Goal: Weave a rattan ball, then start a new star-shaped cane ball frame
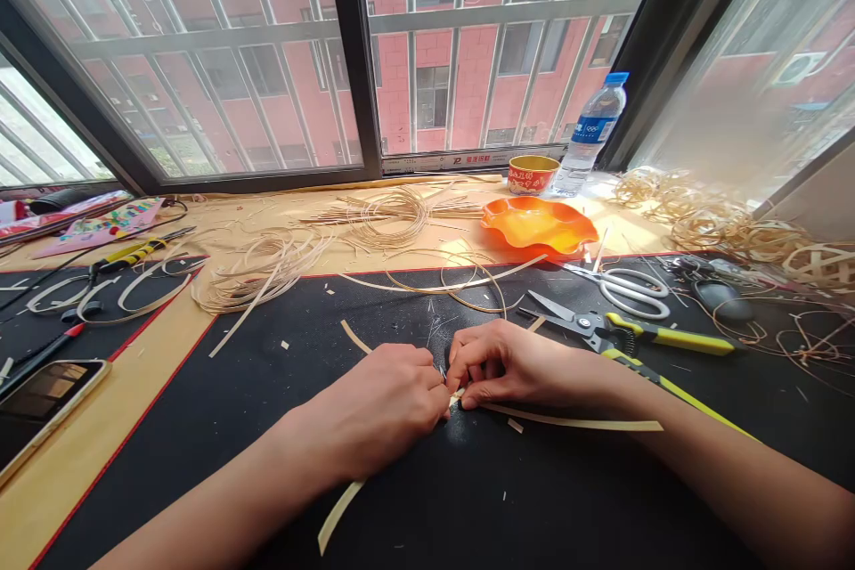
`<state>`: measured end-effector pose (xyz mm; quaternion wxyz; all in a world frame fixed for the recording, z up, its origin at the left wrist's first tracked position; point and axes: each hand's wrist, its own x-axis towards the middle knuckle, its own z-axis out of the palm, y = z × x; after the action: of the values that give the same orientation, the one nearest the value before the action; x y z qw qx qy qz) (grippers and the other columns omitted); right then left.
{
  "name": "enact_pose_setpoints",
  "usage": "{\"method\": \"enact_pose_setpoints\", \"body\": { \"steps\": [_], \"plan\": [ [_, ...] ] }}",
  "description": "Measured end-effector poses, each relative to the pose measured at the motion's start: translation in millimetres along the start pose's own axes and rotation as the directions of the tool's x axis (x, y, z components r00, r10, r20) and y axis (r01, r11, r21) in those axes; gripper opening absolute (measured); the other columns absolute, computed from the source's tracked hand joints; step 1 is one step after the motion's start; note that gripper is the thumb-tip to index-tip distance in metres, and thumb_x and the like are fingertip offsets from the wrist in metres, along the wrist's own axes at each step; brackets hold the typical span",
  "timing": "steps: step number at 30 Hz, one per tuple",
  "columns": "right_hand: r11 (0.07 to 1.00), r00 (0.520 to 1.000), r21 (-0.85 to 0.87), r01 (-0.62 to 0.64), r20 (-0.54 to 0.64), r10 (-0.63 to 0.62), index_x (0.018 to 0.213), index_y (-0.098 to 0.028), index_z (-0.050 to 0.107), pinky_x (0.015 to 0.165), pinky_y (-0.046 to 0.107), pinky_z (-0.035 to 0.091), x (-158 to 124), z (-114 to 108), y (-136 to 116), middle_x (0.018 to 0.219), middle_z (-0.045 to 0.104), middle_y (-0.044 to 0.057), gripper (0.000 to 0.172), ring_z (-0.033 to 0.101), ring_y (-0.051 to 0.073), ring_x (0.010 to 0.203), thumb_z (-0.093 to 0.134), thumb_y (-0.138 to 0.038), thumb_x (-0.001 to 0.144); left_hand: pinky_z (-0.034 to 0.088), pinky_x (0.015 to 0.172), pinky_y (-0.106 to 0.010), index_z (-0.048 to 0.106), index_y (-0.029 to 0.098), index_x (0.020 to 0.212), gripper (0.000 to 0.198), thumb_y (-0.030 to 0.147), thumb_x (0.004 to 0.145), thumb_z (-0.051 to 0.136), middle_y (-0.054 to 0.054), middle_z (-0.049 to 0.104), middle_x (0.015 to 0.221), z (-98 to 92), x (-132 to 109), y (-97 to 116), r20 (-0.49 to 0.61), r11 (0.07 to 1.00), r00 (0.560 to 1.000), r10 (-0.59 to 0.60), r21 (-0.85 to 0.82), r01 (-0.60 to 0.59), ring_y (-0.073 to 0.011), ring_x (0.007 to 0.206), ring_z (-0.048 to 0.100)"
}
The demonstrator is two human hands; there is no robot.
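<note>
Cane strips [571, 420] meet between the two hands low in the head view, above a black cutting mat [200, 445]. The left hand [374, 405] and right hand [514, 365] almost touch, their fingers [471, 378] curled and pressed together, pinching the strips at a small, tight crossing. Whatever else lies inside that pinch is hidden. One strip runs right across the mat, and another reaches down to the lower left, below the left forearm.

Just beyond the right hand lie yellow-handled snips [658, 338], with steel scissors [628, 292] near their far end. Past the mat's far edge, on the tan counter [454, 240], sits an orange dish [538, 225] with a wavy rim, its hollow facing up. Behind it stands a red bowl [533, 174] with a gold lining; the angle is too shallow to tell what it holds. Just to its right, a plastic water bottle [588, 138] with a blue cap stands upright against the window, its fill level hard to judge. Loose coils of cane [387, 218] spread across the counter, and a woven cane ball [821, 265] sits at the right edge.
</note>
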<state>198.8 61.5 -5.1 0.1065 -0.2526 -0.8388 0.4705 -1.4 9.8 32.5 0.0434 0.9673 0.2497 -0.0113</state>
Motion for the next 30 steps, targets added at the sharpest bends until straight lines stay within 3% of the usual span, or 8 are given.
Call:
{"method": "enact_pose_setpoints", "body": {
  "steps": [5,16,19,21,23,25,27,30],
  "plan": [
    [1.000,1.000,0.024,-0.010,0.007,0.010,0.086,-0.013,0.073,0.057,0.016,0.043,0.7,0.0,0.3,0.085,0.058,0.003,0.018,0.053,0.007,0.064,0.069,-0.029,0.077,0.037,0.059,-0.033,0.062,0.015,0.071,0.023,0.019,0.091,0.052,-0.003,0.065,0.068,3.5,-2.1,4.8,0.015,0.992,0.999,0.037,0.117,-0.039,-0.0186,0.065,0.056],
    [0.999,0.999,0.017,-0.046,0.008,0.046,0.082,-0.013,0.071,0.056,0.017,0.044,-1.0,-3.0,-7.0,0.084,0.061,0.003,0.018,0.054,0.007,0.063,0.070,-0.029,0.076,0.039,0.060,-0.029,0.057,0.016,0.072,0.016,0.006,0.084,0.053,-0.003,0.065,0.074,-9.2,-2.5,11.9,0.154,0.999,0.988,-0.013,0.047,0.006,-0.0181,0.066,0.054],
    [0.998,0.995,-0.052,0.016,-0.095,-0.021,0.082,-0.013,0.071,0.057,0.019,0.042,-6.3,-12.3,-10.4,0.080,0.064,0.004,0.019,0.055,0.009,0.064,0.066,-0.031,0.080,0.039,0.060,-0.029,0.055,0.016,0.070,0.016,0.006,0.082,0.054,-0.003,0.065,0.073,-12.1,-3.1,12.4,0.168,1.000,0.986,-0.019,0.027,0.014,-0.0177,0.065,0.052],
    [0.973,0.968,-0.223,0.054,-0.226,-0.105,0.081,-0.015,0.070,0.060,0.021,0.042,-10.3,-19.7,-9.5,0.079,0.065,0.004,0.019,0.056,0.011,0.068,0.062,-0.032,0.084,0.037,0.058,-0.029,0.056,0.016,0.071,0.014,0.007,0.081,0.056,-0.002,0.064,0.073,-11.7,-3.5,12.2,0.158,1.000,0.987,-0.021,0.027,0.017,-0.0174,0.065,0.051],
    [0.872,0.929,-0.489,0.033,-0.307,-0.208,0.080,-0.017,0.070,0.063,0.023,0.040,-13.3,-25.1,-5.7,0.079,0.066,0.004,0.021,0.057,0.013,0.071,0.058,-0.032,0.087,0.036,0.057,-0.029,0.057,0.017,0.073,0.014,0.011,0.085,0.055,-0.002,0.064,0.072,-9.8,-3.8,12.0,0.130,0.999,0.991,-0.027,0.029,0.023,-0.0174,0.065,0.051],
    [0.675,0.909,-0.737,-0.039,-0.307,-0.283,0.071,-0.018,0.067,0.060,0.026,0.035,-14.8,-27.0,-0.3,0.071,0.064,0.003,0.027,0.056,0.014,0.068,0.055,-0.034,0.088,0.035,0.056,-0.030,0.058,0.017,0.073,0.018,0.017,0.090,0.052,-0.001,0.064,0.071,-7.3,-4.0,11.6,0.108,0.999,0.994,-0.031,0.020,0.029,-0.0171,0.065,0.051],
    [0.500,0.913,-0.860,-0.098,-0.278,-0.299,0.060,-0.017,0.062,0.054,0.027,0.029,-14.8,-26.0,4.3,0.060,0.059,0.002,0.036,0.052,0.014,0.059,0.054,-0.038,0.089,0.035,0.057,-0.030,0.059,0.017,0.072,0.022,0.021,0.092,0.050,0.000,0.064,0.071,-5.4,-3.9,11.0,0.105,0.999,0.994,-0.033,0.013,0.032,-0.0168,0.064,0.051],
    [0.384,0.892,-0.913,-0.139,-0.284,-0.352,0.055,-0.018,0.056,0.049,0.028,0.023,-13.7,-23.3,4.3,0.051,0.054,0.000,0.043,0.048,0.013,0.050,0.052,-0.043,0.089,0.035,0.057,-0.030,0.059,0.018,0.071,0.024,0.023,0.093,0.050,0.000,0.064,0.071,-5.2,-3.7,10.0,0.099,0.999,0.995,-0.030,0.014,0.029,-0.0166,0.064,0.050]
  ]
}}
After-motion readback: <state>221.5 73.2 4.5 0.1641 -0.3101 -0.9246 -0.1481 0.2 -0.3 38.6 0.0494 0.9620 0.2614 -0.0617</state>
